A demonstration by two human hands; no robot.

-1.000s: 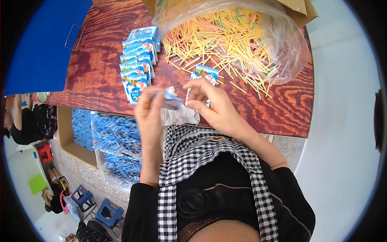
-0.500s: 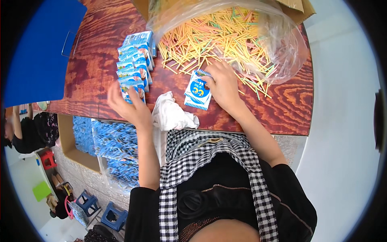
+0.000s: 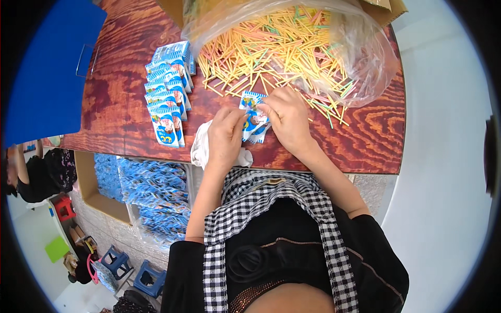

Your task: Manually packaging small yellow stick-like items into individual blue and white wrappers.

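Observation:
Both hands meet over a small blue-and-white printed packet (image 3: 252, 119) on the wooden table (image 3: 125, 104). My left hand (image 3: 225, 136) pinches its left side and my right hand (image 3: 286, 119) grips its right side. Just beyond lies a heap of thin yellow, orange and green sticks (image 3: 271, 49) spilling from a clear plastic bag (image 3: 365, 57). A row of matching packets (image 3: 168, 91) lies overlapped to the left. A crumpled white cloth (image 3: 201, 148) sits under my left wrist.
A blue board with a wire handle (image 3: 47, 68) covers the table's left part. Below the table edge, a cardboard box (image 3: 99, 201) holds many blue packets (image 3: 156, 193). Another person (image 3: 31, 175) sits at far left, with small stools (image 3: 133, 268) on the floor.
My left hand left the row of packets and came right to join my right hand on the single packet, which shifted slightly toward the table's near edge.

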